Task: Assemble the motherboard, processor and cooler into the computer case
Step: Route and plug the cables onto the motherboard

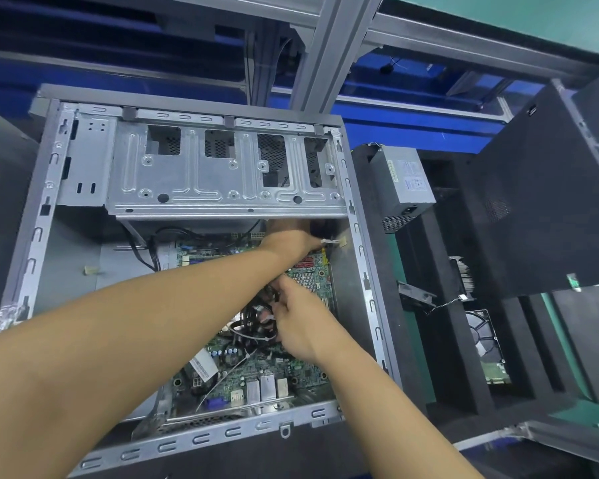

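Right hand [296,323] pinches cables [249,328] at the board's [256,371] middle, cables just left of it. Left hand [291,238] reaches the board's far edge, fingers hidden, can't tell.

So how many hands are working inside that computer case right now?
2. The left hand reaches far in under the metal drive cage, its fingers hidden. The right hand is nearer, fingers curled into the black cables over the motherboard.
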{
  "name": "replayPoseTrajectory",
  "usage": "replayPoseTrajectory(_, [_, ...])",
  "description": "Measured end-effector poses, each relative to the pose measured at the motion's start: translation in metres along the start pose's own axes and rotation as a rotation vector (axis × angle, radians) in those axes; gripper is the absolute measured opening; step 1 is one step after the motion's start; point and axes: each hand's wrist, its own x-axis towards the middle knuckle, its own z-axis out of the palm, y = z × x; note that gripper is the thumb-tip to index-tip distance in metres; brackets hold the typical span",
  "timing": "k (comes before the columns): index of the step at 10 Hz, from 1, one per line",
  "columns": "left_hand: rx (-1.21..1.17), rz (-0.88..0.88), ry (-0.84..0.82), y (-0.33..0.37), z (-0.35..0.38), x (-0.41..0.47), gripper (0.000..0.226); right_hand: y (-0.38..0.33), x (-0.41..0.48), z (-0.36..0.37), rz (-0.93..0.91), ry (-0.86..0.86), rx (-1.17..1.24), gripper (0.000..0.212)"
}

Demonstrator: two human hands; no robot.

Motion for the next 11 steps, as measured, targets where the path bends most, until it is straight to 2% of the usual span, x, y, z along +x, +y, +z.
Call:
replayPoseTrajectory(1, [0.039, -0.004, -0.015, 0.001, 0.001, 0.002, 0.065, 0.001, 0.000, 0.000, 0.091, 0.015, 0.056, 0.019])
replayPoseTrajectory(2, [0.069, 0.013, -0.019, 0.003, 0.001, 0.002, 0.052, 0.004, 0.004, -0.003, 0.282, 0.006, 0.117, 0.030])
replayPoseTrajectory(3, [0.084, 0.029, -0.030, 0.004, 0.001, 0.001, 0.050, 0.006, 0.004, -0.005, 0.457, -0.100, 0.116, 0.047])
replayPoseTrajectory(4, [0.064, 0.048, -0.017, 0.003, 0.000, 0.000, 0.045, 0.006, 0.001, -0.005, 0.484, -0.117, -0.019, 0.065])
replayPoseTrajectory(5, [0.046, 0.074, -0.003, -0.002, 0.001, 0.002, 0.057, 0.003, -0.001, -0.003, 0.483, -0.118, -0.076, 0.065])
replayPoseTrajectory(6, [0.051, 0.162, 0.069, -0.004, -0.001, -0.008, 0.051, 0.003, -0.006, -0.004, 0.417, -0.057, -0.163, 0.026])
replayPoseTrajectory(7, [-0.009, 0.196, 0.138, -0.006, -0.002, -0.006, 0.042, 0.001, -0.012, -0.005, 0.365, -0.004, -0.228, 0.015])
replayPoseTrajectory(8, [-0.115, 0.174, 0.191, -0.006, -0.003, -0.008, 0.032, -0.002, -0.012, -0.003, 0.358, 0.002, -0.237, 0.017])
replayPoseTrajectory(10, [-0.248, 0.176, 0.127, -0.004, -0.006, -0.003, 0.053, -0.001, -0.010, -0.003, 0.355, 0.003, -0.264, 0.020])
replayPoseTrajectory(11, [-0.234, 0.178, 0.133, -0.003, -0.007, -0.001, 0.051, 0.002, -0.009, -0.002, 0.339, 0.019, -0.267, 0.020])
